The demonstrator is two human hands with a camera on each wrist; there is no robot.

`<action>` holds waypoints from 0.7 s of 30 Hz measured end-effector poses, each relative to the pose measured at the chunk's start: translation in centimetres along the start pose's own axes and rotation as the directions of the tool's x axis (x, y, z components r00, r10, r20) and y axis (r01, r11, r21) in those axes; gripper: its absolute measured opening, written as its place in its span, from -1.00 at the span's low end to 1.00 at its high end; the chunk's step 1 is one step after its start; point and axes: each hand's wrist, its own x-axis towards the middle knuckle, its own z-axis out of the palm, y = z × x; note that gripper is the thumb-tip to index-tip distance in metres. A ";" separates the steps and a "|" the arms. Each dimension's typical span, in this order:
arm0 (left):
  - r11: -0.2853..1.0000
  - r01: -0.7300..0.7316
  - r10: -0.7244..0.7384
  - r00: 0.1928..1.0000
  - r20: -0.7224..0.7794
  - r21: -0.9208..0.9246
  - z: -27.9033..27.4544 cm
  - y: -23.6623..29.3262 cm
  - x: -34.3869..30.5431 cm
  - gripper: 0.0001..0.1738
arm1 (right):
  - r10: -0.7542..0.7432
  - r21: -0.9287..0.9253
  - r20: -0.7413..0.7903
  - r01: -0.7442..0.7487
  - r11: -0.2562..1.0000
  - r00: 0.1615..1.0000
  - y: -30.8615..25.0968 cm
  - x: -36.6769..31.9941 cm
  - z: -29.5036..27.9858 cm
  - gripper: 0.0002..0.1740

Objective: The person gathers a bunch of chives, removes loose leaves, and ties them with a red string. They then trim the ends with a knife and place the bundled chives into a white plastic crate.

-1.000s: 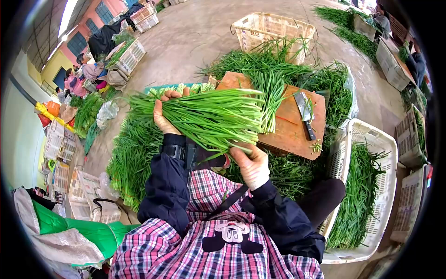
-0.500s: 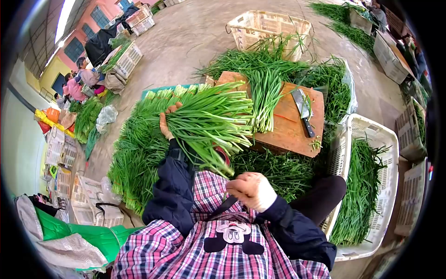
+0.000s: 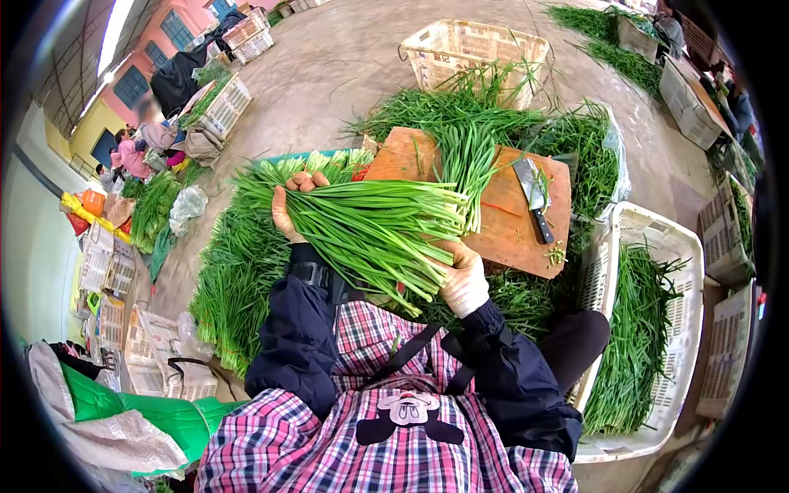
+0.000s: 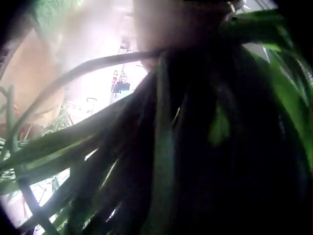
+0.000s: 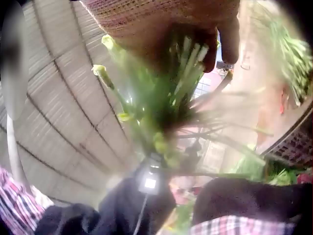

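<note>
Green stalks make up the bunch (image 3: 370,226), held above the person's lap, its long axis running crosswise between the hands: leafy part to the left, pale ends to the right and slightly toward the body. The left hand (image 3: 284,218) is closed around the leafy part, thumb on the near side, fingertips showing beyond; the right hand (image 3: 463,278) is nearer the pale ends and grips the lowest of them with bent fingers. The board (image 3: 503,240), with a second bunch (image 3: 465,168) and a knife (image 3: 539,205), lies just beyond the right hand. Half a second ago the right hand was apart from the stalks, near the apron (image 3: 362,329), and the bunch fanned more loosely, its near stalks drooping.
</note>
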 end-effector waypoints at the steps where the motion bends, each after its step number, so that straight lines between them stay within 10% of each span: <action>1: 1.000 -0.007 0.007 1.000 0.002 -0.002 -0.2 0.1 0.1 -0.73 | -0.112 -0.265 0.033 0.117 0.957 0.993 0.4 -0.5 -0.2 -0.53; 5: 1.000 -0.019 0.019 1.000 -0.014 -0.007 -0.9 0.4 0.4 -0.72 | -0.087 -0.222 0.073 0.101 0.970 0.994 -0.2 -2.8 1.1 -0.72; 10: 0.990 0.046 -0.035 0.996 0.084 -0.133 -1.7 1.5 1.1 -0.76 | 0.180 -0.627 0.241 0.012 0.779 0.954 -4.8 -6.8 -3.1 -0.88; 11: 0.997 0.023 -0.017 0.997 0.075 -0.080 -1.7 1.8 1.4 -0.75 | 0.278 -0.704 0.231 -0.037 0.709 0.932 -5.7 -7.4 -4.2 -0.87; 13: 0.999 -0.016 0.014 0.998 0.059 0.029 -1.3 2.0 1.4 -0.73 | 0.264 -0.994 0.096 0.078 0.080 0.960 -6.9 -8.3 -4.9 -0.83; 14: 0.998 0.004 -0.002 0.999 0.033 -0.059 -1.1 1.9 1.3 -0.74 | 0.172 -0.994 0.102 0.092 0.064 0.980 -7.0 -8.4 -5.2 -0.71; 17: 0.986 0.100 -0.085 0.990 0.114 -0.134 0.2 1.1 1.0 -0.76 | 0.102 -0.621 0.026 -0.064 0.781 0.994 -6.9 -7.5 -2.7 -0.59; 21: 0.972 0.174 -0.153 0.979 0.137 -0.157 1.7 0.2 0.6 -0.77 | 0.059 -0.472 0.025 -0.040 0.881 0.998 -4.5 -4.3 1.1 -0.52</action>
